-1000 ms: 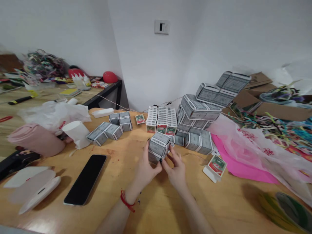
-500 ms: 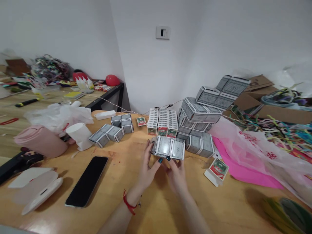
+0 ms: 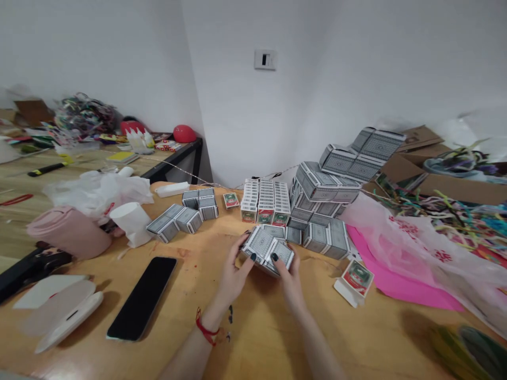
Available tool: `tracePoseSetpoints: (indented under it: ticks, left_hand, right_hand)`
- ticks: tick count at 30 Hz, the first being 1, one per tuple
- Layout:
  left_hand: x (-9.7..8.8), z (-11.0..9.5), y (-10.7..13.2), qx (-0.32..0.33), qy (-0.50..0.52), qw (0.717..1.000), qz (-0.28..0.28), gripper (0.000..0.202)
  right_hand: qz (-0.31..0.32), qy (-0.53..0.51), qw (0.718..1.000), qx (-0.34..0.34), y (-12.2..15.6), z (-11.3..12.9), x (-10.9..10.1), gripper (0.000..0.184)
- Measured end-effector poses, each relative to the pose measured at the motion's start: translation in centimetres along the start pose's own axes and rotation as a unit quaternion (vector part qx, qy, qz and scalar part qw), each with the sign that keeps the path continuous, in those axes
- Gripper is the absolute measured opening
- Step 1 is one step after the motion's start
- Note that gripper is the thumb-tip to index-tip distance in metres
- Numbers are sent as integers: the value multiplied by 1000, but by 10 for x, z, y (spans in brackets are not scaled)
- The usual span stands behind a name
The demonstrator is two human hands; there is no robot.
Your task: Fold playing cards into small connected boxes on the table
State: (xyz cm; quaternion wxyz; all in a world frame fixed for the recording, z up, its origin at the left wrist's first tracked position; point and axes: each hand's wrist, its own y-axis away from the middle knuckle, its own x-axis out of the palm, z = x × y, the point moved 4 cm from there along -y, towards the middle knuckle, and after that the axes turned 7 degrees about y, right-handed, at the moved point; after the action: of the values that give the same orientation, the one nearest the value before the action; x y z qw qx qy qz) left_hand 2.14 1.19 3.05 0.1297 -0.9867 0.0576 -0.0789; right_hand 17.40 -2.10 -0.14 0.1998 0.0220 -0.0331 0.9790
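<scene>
Phone (image 3: 142,298) left, card box (image 3: 357,277) right — between them the held boxes (image 3: 260,242), with box rows (image 3: 265,198) behind.

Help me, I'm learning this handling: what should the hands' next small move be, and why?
Probably ease the grey-patterned boxes level between the hands: the left hand and right hand hold opposite sides, thumbs on the near part, and the tops look uneven, the right part seemingly lower.

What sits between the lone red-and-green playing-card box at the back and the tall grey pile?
In the head view, three rows of playing-card boxes, white edges up, stand between the lone box and the grey pile.
</scene>
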Motion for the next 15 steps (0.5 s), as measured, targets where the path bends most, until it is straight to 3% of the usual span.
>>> tracePoseSetpoints:
  ticks: [2,5,8,12,15]
  left_hand:
    - [1,-1,0,8,-18,1000,7,46]
    - [3,-9,1,63,-94,993,25,43]
    - [7,-17,3,118,-169,977,48,42]
    - [9,-18,3,128,-194,971,51,41]
    - [11,-18,4,129,-197,970,55,41]
  right_hand:
    - [10,75,997,-10,-2,7,-3,57]
    - [10,175,979,-101,0,24,-6,64]
    - [40,248,953,-168,3,36,-5,58]
    - [65,319,925,-197,4,43,-7,52]
    - [40,363,900,-237,7,45,-7,53]
